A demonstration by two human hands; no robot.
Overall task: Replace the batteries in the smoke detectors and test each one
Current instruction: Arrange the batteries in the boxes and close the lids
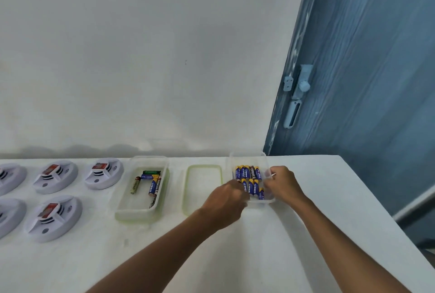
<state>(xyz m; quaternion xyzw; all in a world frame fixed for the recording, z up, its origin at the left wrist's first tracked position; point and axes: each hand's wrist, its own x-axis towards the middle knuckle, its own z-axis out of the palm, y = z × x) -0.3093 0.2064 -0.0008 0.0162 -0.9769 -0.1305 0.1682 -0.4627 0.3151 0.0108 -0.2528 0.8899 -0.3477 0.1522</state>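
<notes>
smoke detectors (56, 176) are laid out at lower left of the frame, backs up, w/ red-labelled batteries seated in at least three; more are cut off at the left edge. none is being handled atm. both hands are at the clear box of new batteries (251, 176), right of centre by the table's far edge. the left hand (226, 201) is curled at the box's near-left corner, fingers reaching in among the blue-and-yellow cells; whether one is actually pinched can't be told. the right hand (281, 183) is wrapped on the box's right wall, steadying it. a green-rimmed lid (203, 188) lies between this box and a second box (141, 186) holding a few loose mixed cells, prob. the used ones. step in hand is judged as fetching fresh cells. next, cells are to be carried left to a detector, the old ones pulled, polarity checked.
</notes>
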